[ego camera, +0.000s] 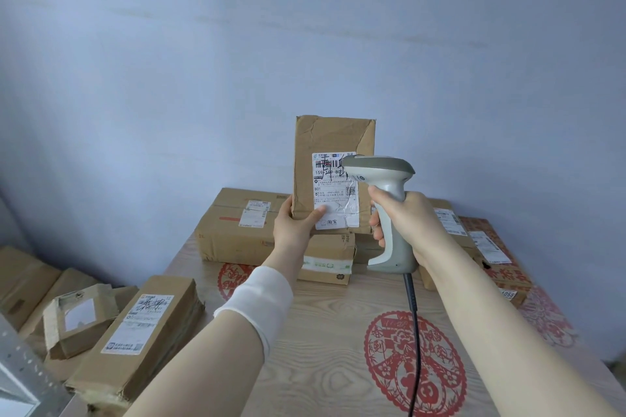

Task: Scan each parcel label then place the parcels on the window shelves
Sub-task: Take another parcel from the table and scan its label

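My left hand (pixel 296 225) holds a tall brown cardboard parcel (pixel 325 139) upright by its lower left corner, above the table. A white shipping label (pixel 333 193) with a barcode faces me on its front. My right hand (pixel 406 220) grips the handle of a grey barcode scanner (pixel 382 176). The scanner's head sits right in front of the label's upper right part and covers it. A black cable (pixel 415 332) hangs from the scanner down over the table.
Several labelled cardboard parcels lie on the wooden table (pixel 321 349) behind my hands, the largest (pixel 233 230) at the left. More parcels, one long box (pixel 142 332) among them, are piled lower left beside a metal frame (pixel 20 369). A blue wall stands behind.
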